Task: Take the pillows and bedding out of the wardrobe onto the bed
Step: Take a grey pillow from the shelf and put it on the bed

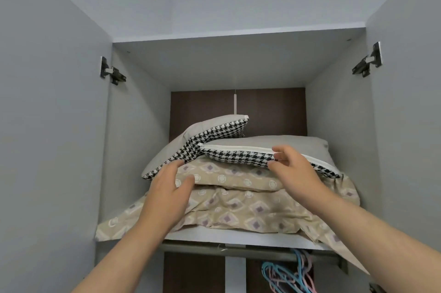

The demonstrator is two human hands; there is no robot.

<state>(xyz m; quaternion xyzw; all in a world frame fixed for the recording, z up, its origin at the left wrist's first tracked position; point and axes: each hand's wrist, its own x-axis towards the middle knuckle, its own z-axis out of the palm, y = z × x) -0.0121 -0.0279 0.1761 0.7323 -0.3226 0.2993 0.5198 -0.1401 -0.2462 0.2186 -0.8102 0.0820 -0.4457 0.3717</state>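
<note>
Two grey pillows with houndstooth sides lie on the wardrobe's upper shelf (238, 236). The left pillow (181, 142) leans up against the right pillow (281, 143). Both rest on folded beige patterned bedding (250, 206), whose corners hang over the shelf edge. My left hand (170, 187) is spread open against the left pillow's front corner and the bedding. My right hand (291, 168) has its fingers apart at the right pillow's zipped front edge, thumb under it and fingers above, touching or nearly so.
The wardrobe's grey doors (47, 125) stand wide open on both sides, with metal hinges (111, 71) at the frame. Below the shelf a hanging rail (238, 252) holds several blue and pink hangers (291, 273) on the right.
</note>
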